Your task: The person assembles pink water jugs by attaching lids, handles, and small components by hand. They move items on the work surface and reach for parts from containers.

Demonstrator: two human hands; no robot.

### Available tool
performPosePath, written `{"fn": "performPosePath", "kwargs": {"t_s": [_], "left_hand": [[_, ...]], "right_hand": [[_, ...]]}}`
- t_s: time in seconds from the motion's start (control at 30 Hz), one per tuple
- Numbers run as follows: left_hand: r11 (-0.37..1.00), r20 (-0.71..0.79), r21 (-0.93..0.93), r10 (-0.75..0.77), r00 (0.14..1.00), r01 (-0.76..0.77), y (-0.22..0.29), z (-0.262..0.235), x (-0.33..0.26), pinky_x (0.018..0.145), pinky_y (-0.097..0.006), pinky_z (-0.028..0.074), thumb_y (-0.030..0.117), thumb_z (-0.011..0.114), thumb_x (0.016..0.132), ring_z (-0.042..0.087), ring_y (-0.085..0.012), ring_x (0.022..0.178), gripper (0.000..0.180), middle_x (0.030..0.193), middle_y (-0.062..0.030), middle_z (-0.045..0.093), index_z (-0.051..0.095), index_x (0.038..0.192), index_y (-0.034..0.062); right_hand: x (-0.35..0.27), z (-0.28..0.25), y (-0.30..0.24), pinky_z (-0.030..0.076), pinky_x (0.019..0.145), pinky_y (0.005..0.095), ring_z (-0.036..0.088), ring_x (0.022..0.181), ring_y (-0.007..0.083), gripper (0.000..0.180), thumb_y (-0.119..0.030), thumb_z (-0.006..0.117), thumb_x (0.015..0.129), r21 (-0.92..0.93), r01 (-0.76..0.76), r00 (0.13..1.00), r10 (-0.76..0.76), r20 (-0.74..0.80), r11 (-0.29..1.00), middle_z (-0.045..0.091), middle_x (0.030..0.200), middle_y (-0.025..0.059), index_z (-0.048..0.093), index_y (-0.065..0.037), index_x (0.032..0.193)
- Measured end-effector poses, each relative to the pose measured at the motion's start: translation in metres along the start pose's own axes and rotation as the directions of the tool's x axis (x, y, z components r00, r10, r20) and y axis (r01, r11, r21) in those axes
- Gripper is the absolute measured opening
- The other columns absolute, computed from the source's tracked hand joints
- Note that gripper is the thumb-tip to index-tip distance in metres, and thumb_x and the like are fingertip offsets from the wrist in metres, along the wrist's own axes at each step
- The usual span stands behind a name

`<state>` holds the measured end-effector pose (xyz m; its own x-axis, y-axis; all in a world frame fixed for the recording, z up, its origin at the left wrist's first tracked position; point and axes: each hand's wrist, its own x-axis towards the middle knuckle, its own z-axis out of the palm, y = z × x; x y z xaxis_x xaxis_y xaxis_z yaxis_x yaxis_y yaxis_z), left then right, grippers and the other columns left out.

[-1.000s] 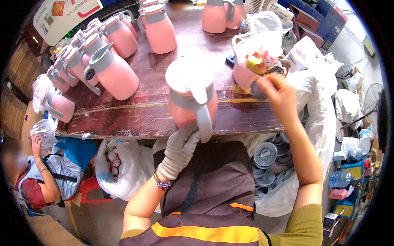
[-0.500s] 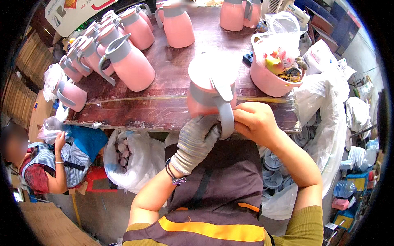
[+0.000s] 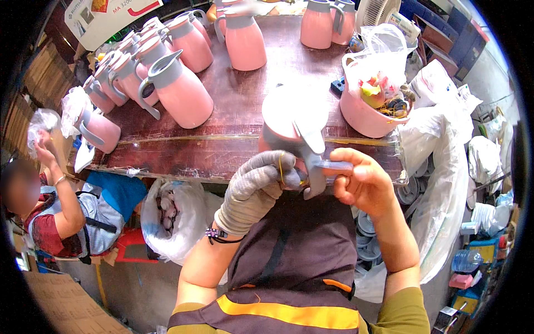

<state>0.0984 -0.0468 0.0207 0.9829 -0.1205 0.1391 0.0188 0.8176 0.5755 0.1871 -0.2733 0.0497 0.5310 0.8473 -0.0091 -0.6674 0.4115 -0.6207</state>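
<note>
In front of me on the table's near edge stands a pink jug with a grey collar, its lid washed out by glare. Its grey handle points toward me, between my hands. My left hand, in a grey striped glove, is closed beside the handle. A thin yellow cord loops over its fingers; the fingertips' grip is partly hidden. Bare, my right hand pinches a pale bluish, see-through strip that reaches the handle's right side.
Several pink jugs crowd the table's left; others stand along the back. At right sits a pink basket with plastic, fruit and yellow cords. White bags hang below the edge. A co-worker at left lifts a clear bag.
My right hand has drawn away from the handle and now shows the pale strip. The yellow cord has come into view on my left fingers. The co-worker's hand has risen with the bag.
</note>
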Motion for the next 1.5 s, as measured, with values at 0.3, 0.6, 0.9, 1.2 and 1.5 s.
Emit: {"fn": "performPosePath", "kwargs": {"t_s": [0.3, 0.6, 0.9, 1.2, 1.5], "left_hand": [[0.709, -0.155, 0.701, 0.046, 0.987, 0.077, 0.005, 0.033, -0.009, 0.052, -0.019, 0.045, 0.013, 0.067, 0.088, 0.055, -0.0036, 0.058, 0.064, 0.073, -0.0012, 0.064, 0.038, 0.145, 0.0131], [0.169, 0.063, 0.976, 0.389, 0.919, -0.139, 0.002, 0.027, -0.002, 0.065, -0.030, 0.049, 0.011, 0.073, 0.081, 0.061, -0.0188, 0.071, 0.021, 0.080, -0.0052, 0.063, 0.063, 0.097, 0.0026], [0.562, -0.171, 0.797, 0.563, 0.808, -0.223, 0.033, 0.026, 0.003, 0.052, -0.019, 0.040, 0.020, 0.062, 0.094, 0.048, -0.0022, 0.061, 0.013, 0.078, 0.0035, 0.059, 0.055, 0.094, 0.0090], [0.519, -0.254, 0.855, 0.405, 0.878, 0.008, 0.018, -0.014, -0.011, 0.056, -0.022, 0.042, 0.023, 0.058, 0.096, 0.048, -0.0041, 0.062, 0.014, 0.076, 0.0040, 0.057, 0.058, 0.093, 0.0090], [-0.303, 0.386, 0.890, 0.107, 0.916, -0.339, -0.080, -0.041, -0.010, 0.075, -0.044, 0.052, 0.033, 0.049, 0.091, 0.066, -0.0345, 0.083, 0.033, 0.097, -0.0122, 0.067, 0.061, 0.109, 0.0092]], "right_hand": [[0.005, 0.048, 0.017, 0.043, 0.057, 0.0223, 0.054, 0.061, 0.0067, 0.018, -0.018, 0.063, 0.092, -0.924, 0.136, 0.837, -0.540, -0.086, 0.358, 0.064, 0.073, 0.0025, 0.067, -0.001, 0.092], [0.027, 0.046, 0.025, 0.046, 0.059, 0.0255, 0.056, 0.065, 0.0080, 0.020, -0.017, 0.067, 0.089, -0.913, 0.208, 0.806, -0.590, -0.043, 0.350, 0.064, 0.077, 0.0028, 0.062, -0.001, 0.099], [0.014, -0.003, 0.082, 0.045, 0.082, 0.0279, 0.055, 0.089, 0.0113, 0.026, -0.019, 0.061, 0.093, -0.815, 0.136, 0.923, -0.371, -0.103, 0.563, 0.061, 0.095, 0.0042, 0.057, -0.002, 0.112], [0.013, -0.019, 0.077, 0.043, 0.078, 0.0302, 0.054, 0.083, 0.0170, 0.031, -0.033, 0.048, 0.099, -0.899, 0.218, 0.856, -0.518, -0.012, 0.380, 0.059, 0.086, 0.0061, 0.058, -0.004, 0.103], [0.053, 0.005, 0.079, 0.034, 0.101, 0.0436, 0.046, 0.118, 0.0355, 0.033, -0.030, 0.056, 0.092, -0.953, 0.285, 0.819, -0.492, 0.296, -0.100, 0.054, 0.125, 0.0160, 0.064, -0.003, 0.109]]}}
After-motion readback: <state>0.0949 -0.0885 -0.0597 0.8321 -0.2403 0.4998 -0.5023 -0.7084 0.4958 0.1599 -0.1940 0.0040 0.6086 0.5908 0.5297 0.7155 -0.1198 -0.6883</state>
